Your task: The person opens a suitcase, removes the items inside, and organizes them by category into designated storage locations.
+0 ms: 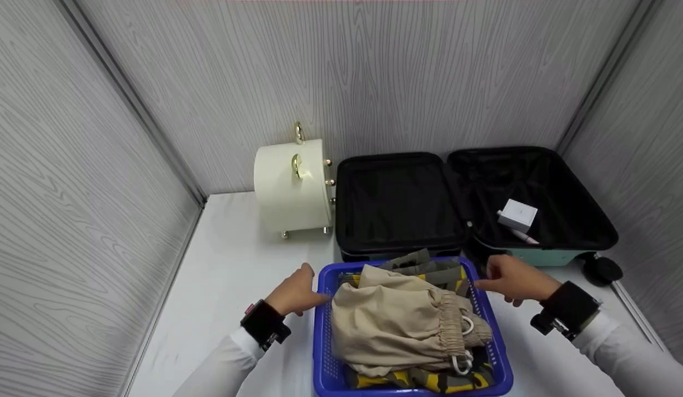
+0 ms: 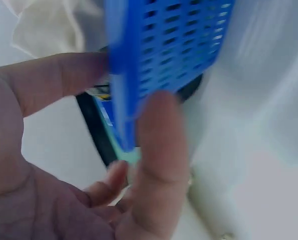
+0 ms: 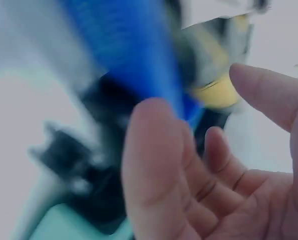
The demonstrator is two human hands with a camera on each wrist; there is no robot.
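A blue plastic basket (image 1: 319,342) sits at the table's near edge. It holds beige drawstring trousers (image 1: 391,320) over yellow camouflage clothes (image 1: 424,379). My left hand (image 1: 303,289) is at the basket's far left corner, fingers at the rim. In the left wrist view the basket wall (image 2: 174,40) lies between thumb and loosely spread fingers of the left hand (image 2: 126,87). My right hand (image 1: 510,278) hovers at the far right corner, fingers relaxed. The right wrist view is blurred and shows the right hand (image 3: 199,95) spread beside the basket's edge (image 3: 133,55).
An open black-lined suitcase (image 1: 396,204) lies behind the basket, with a small white box (image 1: 517,215) and a pink pen-like item (image 1: 524,237) in its right half. A cream round case (image 1: 291,184) stands to its left. Grey walls enclose the white table (image 1: 231,286).
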